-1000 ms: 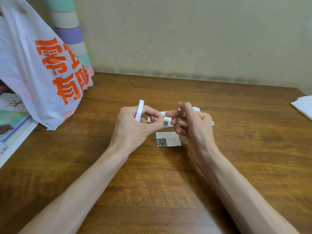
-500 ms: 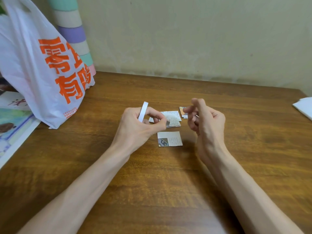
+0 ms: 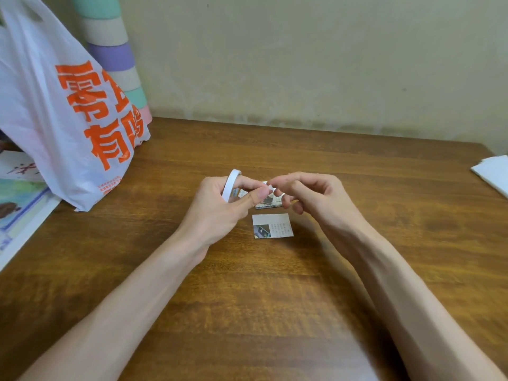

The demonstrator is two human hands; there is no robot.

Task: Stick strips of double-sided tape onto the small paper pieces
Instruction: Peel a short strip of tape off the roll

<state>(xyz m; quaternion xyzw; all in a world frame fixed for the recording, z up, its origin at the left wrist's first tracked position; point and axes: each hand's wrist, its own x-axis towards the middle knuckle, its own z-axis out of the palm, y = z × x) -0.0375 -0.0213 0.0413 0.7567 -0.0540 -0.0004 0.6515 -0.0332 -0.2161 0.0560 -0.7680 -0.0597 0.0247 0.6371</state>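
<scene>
Main risks: the strip folds & sticks to itself, or grabs a fingertip, b/c it's sticky both sides and both hands are crowded together above the bench (image 3: 357, 273) w/ almost no gap btwn them. If it's pulled too fast it could prob. tear short or crooked, and then it won't cover the paper properly. Also, the loose paper piece (image 3: 272, 226) isn't pinned by anything, so a strip coming down at an angle could lift or skew it rather than bond flat. The left hand (image 3: 217, 213) is clamped on the tape roll (image 3: 230, 185), fingers through & around the ring, thumb pressed fwd. The right hand (image 3: 316, 196) has fingers curled, and its index & thumb look to pinch the free end (image 3: 270, 187) right at the left thumb; that bit is tiny, so how much is peeled can't be told. The roll is a thin, narrow white ring, held on edge, tilted a little. The paper piece is a small rectangle lying flat just below the hands, mostly white w/ fine print and a dark photo in one corner; no tape visible on it. More cut pieces sit in a small pile (image 3: 268, 205) just beyond it, partly hidden by the hands. A plastic bag (image 3: 68, 119) stands well apart, far left.
</scene>
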